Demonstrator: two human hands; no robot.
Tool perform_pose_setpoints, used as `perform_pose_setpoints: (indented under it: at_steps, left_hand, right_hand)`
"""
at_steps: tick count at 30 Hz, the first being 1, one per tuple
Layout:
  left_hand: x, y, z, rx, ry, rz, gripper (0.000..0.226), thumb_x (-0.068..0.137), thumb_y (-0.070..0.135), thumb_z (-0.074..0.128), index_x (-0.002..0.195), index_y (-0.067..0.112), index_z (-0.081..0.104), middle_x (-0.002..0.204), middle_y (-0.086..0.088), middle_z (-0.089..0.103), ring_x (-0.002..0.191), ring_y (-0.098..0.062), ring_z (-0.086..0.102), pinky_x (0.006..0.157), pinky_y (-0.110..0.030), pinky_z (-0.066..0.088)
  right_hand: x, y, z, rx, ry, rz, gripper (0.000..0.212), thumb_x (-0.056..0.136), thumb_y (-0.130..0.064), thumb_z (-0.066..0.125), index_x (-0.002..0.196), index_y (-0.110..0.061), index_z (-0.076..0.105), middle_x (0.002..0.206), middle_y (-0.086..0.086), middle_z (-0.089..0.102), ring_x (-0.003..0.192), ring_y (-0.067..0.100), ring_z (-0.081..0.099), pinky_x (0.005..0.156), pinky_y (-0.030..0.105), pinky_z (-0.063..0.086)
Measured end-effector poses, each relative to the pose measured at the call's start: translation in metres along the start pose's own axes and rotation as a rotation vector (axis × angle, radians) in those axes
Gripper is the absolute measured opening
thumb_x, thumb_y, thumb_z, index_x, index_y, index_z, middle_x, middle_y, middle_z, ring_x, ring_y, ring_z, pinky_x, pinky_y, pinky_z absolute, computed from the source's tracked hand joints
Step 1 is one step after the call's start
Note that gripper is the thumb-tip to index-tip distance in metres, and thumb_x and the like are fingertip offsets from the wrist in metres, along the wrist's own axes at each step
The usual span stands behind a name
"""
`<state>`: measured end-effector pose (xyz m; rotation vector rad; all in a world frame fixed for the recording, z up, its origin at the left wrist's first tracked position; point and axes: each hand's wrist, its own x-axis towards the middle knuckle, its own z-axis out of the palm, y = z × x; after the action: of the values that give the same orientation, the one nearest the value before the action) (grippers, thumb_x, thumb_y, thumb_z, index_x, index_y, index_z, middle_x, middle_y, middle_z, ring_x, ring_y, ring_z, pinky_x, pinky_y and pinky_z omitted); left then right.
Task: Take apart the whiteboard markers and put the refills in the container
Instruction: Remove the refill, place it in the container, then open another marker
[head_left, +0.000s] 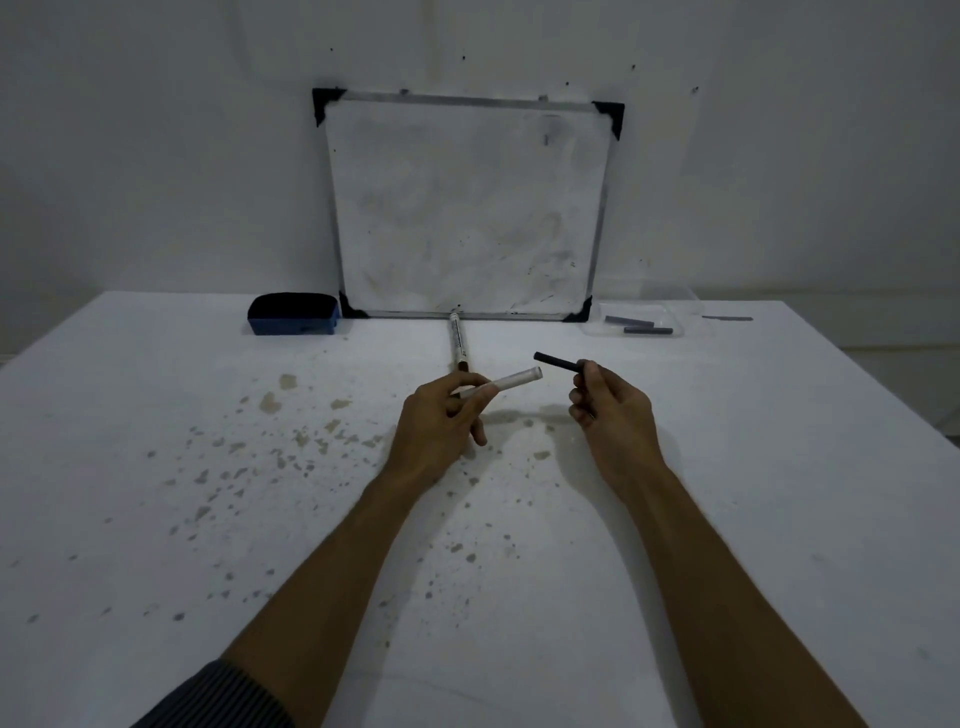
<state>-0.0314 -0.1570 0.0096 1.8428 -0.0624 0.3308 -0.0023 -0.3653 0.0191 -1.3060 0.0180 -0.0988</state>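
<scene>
1. The left hand (441, 415) has its fingers closed around an empty white marker barrel (506, 383), open end aimed right.
2. The right hand (610, 410) pinches a dark refill (557, 361) (fully out of the barrel), held above the stained counter (208, 441).
3. Another marker (457, 340) lies by the whiteboard (467, 208).
4. The clear container (641, 317), far right, holds two refills (636, 325).
5. A blue eraser (293, 314) sits at the back left.

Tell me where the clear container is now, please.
The clear container sits at the table's far right, beside the whiteboard's lower right corner, with two dark refills inside.
</scene>
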Motion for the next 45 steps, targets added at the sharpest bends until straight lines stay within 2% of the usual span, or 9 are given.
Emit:
perform_pose_setpoints:
  at_steps: [14, 19, 23, 27, 30, 34, 40, 42, 45]
  left_hand:
    - [0.002, -0.005, -0.002, -0.057, 0.061, -0.003, 0.023, 0.099, 0.031, 0.068, 0.116, 0.016, 0.071, 0.06, -0.007, 0.07, 0.049, -0.013, 0.063, 0.051, -0.027, 0.056]
    - [0.0, -0.002, 0.0, -0.071, 0.037, 0.018, 0.024, 0.099, 0.028, 0.069, 0.119, 0.014, 0.07, 0.076, -0.009, 0.076, 0.065, -0.012, 0.072, 0.062, -0.027, 0.062]
    - [-0.004, 0.004, 0.002, -0.033, 0.034, 0.025, 0.023, 0.1, 0.027, 0.067, 0.119, 0.015, 0.068, 0.081, -0.008, 0.078, 0.063, -0.004, 0.073, 0.052, -0.013, 0.052]
    - [-0.005, 0.004, 0.002, -0.045, 0.027, -0.016, 0.023, 0.101, 0.033, 0.065, 0.119, 0.019, 0.066, 0.079, -0.002, 0.08, 0.067, -0.014, 0.076, 0.051, -0.025, 0.057]
    - [-0.006, 0.005, 0.002, -0.066, 0.003, -0.025, 0.024, 0.1, 0.033, 0.066, 0.121, 0.022, 0.067, 0.079, 0.0, 0.08, 0.067, -0.018, 0.076, 0.051, -0.032, 0.06]
    - [-0.006, 0.01, 0.004, 0.019, 0.077, 0.102, 0.028, 0.099, 0.034, 0.067, 0.125, 0.024, 0.066, 0.07, 0.002, 0.077, 0.059, -0.014, 0.072, 0.056, -0.022, 0.057]
    - [-0.001, -0.003, -0.004, 0.45, 0.065, 0.359, 0.042, 0.091, 0.054, 0.068, 0.128, 0.035, 0.069, 0.118, 0.017, 0.069, 0.104, 0.002, 0.053, 0.095, -0.037, 0.048]
    - [-0.002, -0.003, -0.009, 0.425, 0.032, 0.316, 0.04, 0.09, 0.052, 0.071, 0.126, 0.034, 0.073, 0.113, 0.019, 0.072, 0.098, 0.006, 0.053, 0.094, -0.036, 0.05]
    - [-0.004, -0.003, -0.017, 0.351, -0.005, 0.245, 0.038, 0.089, 0.048, 0.074, 0.123, 0.033, 0.075, 0.1, 0.015, 0.077, 0.086, 0.006, 0.063, 0.08, -0.019, 0.054]
  right_hand:
    - [0.002, 0.006, -0.002, -0.336, 0.005, -0.183, 0.024, 0.105, -0.025, 0.053, 0.117, -0.011, 0.069, 0.075, -0.002, 0.06, 0.069, 0.008, 0.056, 0.074, 0.026, 0.049]
    - [-0.005, -0.001, 0.0, -0.422, -0.045, -0.281, 0.026, 0.104, -0.024, 0.057, 0.125, -0.022, 0.07, 0.101, -0.002, 0.066, 0.076, 0.0, 0.062, 0.078, 0.018, 0.055]
    - [-0.012, 0.003, 0.012, -0.498, -0.141, -0.326, 0.028, 0.104, -0.023, 0.056, 0.129, -0.027, 0.068, 0.115, 0.006, 0.067, 0.085, -0.001, 0.065, 0.078, 0.02, 0.057]
    - [-0.013, 0.006, 0.02, -0.493, -0.156, -0.289, 0.031, 0.101, -0.028, 0.061, 0.132, -0.031, 0.065, 0.12, 0.0, 0.068, 0.099, 0.012, 0.069, 0.085, 0.022, 0.058]
    - [-0.013, 0.006, 0.019, -0.379, -0.123, -0.228, 0.028, 0.098, -0.026, 0.066, 0.126, -0.026, 0.071, 0.11, -0.002, 0.075, 0.092, 0.013, 0.073, 0.081, 0.019, 0.056]
    - [-0.011, 0.006, 0.016, -0.32, -0.068, -0.164, 0.026, 0.098, -0.023, 0.067, 0.122, -0.018, 0.074, 0.1, -0.006, 0.077, 0.091, 0.016, 0.075, 0.078, 0.016, 0.057]
    - [-0.016, 0.003, 0.02, -0.405, -0.113, -0.159, 0.028, 0.098, -0.027, 0.066, 0.123, -0.017, 0.073, 0.091, -0.005, 0.076, 0.075, -0.003, 0.071, 0.067, 0.009, 0.052]
    - [-0.019, 0.004, 0.023, -0.419, -0.126, -0.154, 0.029, 0.098, -0.03, 0.065, 0.124, -0.019, 0.074, 0.086, -0.001, 0.075, 0.07, -0.005, 0.068, 0.061, 0.01, 0.05]
    - [-0.023, 0.006, 0.031, -0.495, -0.133, -0.181, 0.031, 0.101, -0.033, 0.06, 0.128, -0.023, 0.07, 0.089, -0.001, 0.07, 0.068, -0.008, 0.063, 0.058, 0.014, 0.05]
